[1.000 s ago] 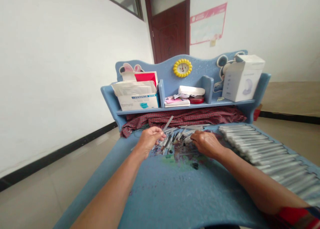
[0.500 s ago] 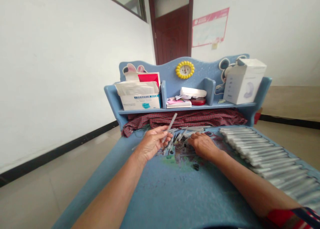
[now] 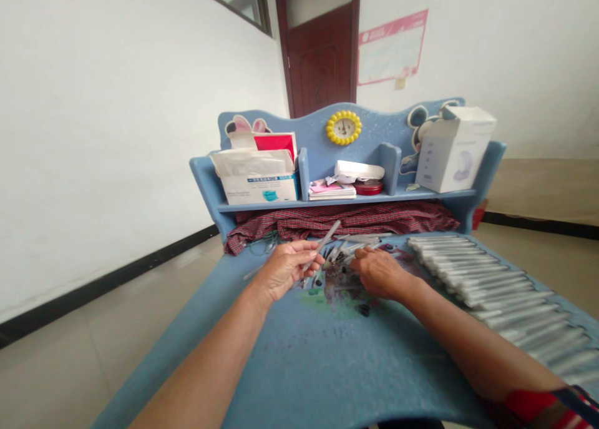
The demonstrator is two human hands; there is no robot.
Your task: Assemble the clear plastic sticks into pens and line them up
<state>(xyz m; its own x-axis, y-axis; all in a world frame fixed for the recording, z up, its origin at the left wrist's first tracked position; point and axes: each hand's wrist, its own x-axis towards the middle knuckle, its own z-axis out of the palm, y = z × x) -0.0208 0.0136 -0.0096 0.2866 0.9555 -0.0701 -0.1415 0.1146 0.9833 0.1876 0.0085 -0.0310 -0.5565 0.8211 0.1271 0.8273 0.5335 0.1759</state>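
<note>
My left hand point(image 3: 286, 268) is closed around a thin grey tube point(image 3: 326, 238) that sticks up and to the right, just above a loose pile of grey tubes and small black parts point(image 3: 344, 254) on the blue desk point(image 3: 327, 360). My right hand point(image 3: 379, 271) lies palm down on the right side of that pile with its fingers curled into it; what they grip is hidden. A small black cap point(image 3: 362, 309) lies on the desk just in front of my right hand.
A long row of finished grey tubes point(image 3: 496, 288) runs along the desk's right side. A red checked cloth point(image 3: 384, 218) lies under the shelf, which carries a mask box point(image 3: 257, 182), papers, a red tin point(image 3: 369, 187), a white carton point(image 3: 452, 148) and a yellow clock point(image 3: 343, 127).
My left hand has lifted a grey tube out of the pile and turned palm up with it. My right hand has stayed on the pile, shifting slightly left.
</note>
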